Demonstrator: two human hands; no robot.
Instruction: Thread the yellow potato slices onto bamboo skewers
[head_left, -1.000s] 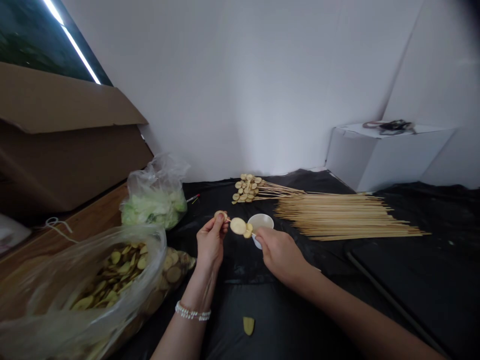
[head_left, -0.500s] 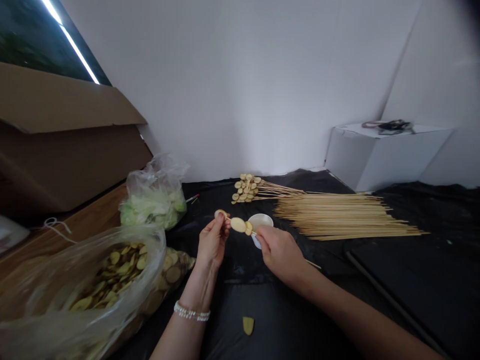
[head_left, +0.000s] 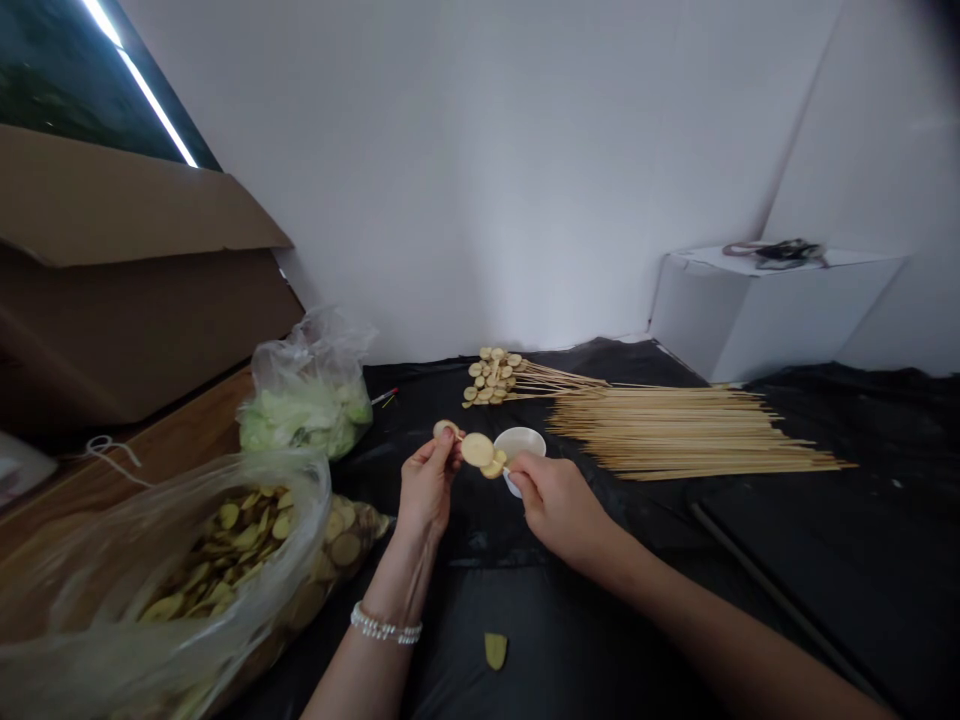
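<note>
Pinched in my left hand is a pale round potato slice at the tip end of a skewer. More potato slices sit threaded on the skewer between my two hands. My right hand is closed around the skewer just behind them; the stick itself is mostly hidden by my fingers. Behind my right hand stands a white bowl, partly covered by it. A single cut piece of potato lies on the black cover in front of me.
At left lie an open plastic bag of slices and a bag of pale green vegetable. Bare skewers spread at right, beside finished potato skewers. A cardboard box and a white box flank the work surface.
The threaded slices have turned, now showing more of their flat faces. The slice in my left hand has shifted slightly. Both hands stay almost in place.
</note>
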